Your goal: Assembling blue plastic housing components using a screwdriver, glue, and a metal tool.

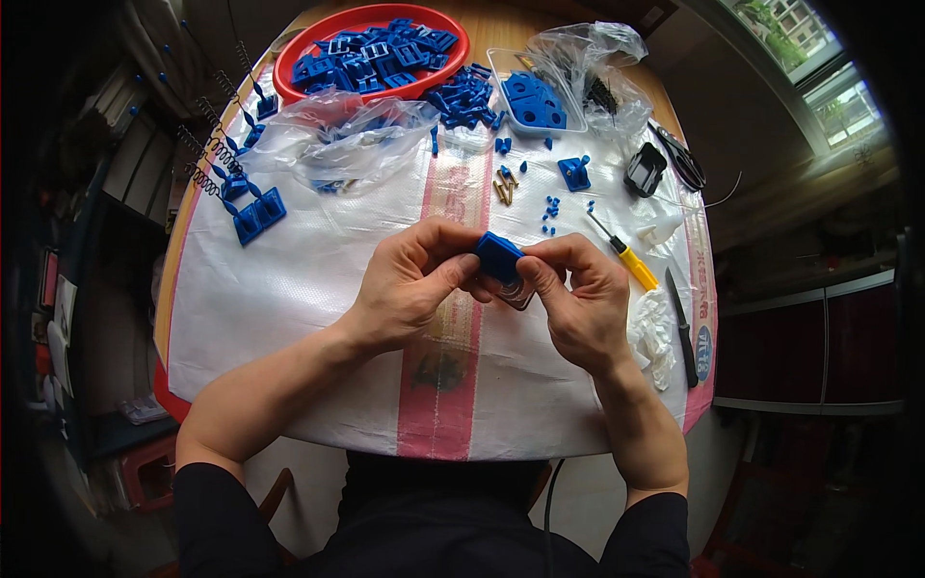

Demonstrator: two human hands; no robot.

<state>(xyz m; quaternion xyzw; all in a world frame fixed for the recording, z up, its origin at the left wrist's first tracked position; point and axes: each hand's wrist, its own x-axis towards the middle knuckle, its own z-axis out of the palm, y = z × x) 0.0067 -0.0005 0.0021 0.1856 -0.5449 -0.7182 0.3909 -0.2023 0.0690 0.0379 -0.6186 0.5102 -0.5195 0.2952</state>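
Note:
Both hands meet over the middle of the table, pinching one blue plastic piece (pixel 499 256) between thumbs and fingers. My left hand (pixel 409 279) grips its left side, and my right hand (pixel 586 299) closes on the right side. Under the piece, a clear or brownish curved part (pixel 516 295) shows between the fingers; what it is I cannot make out. Beyond the hands lie several brass-coloured pins (pixel 504 187) and small blue bits (pixel 550 212). A blue square part with a raised piece on it (pixel 575 173) sits farther right.
A red basin (pixel 461 72) of blue parts stands at the back, beside a heap of small blue pieces (pixel 466 96) and a clear box (pixel 578 123). A yellow-handled screwdriver (pixel 636 268), knife (pixel 682 332) and scissors (pixel 682 159) lie right. Blue pieces with black coiled cords (pixel 255 214) sit left.

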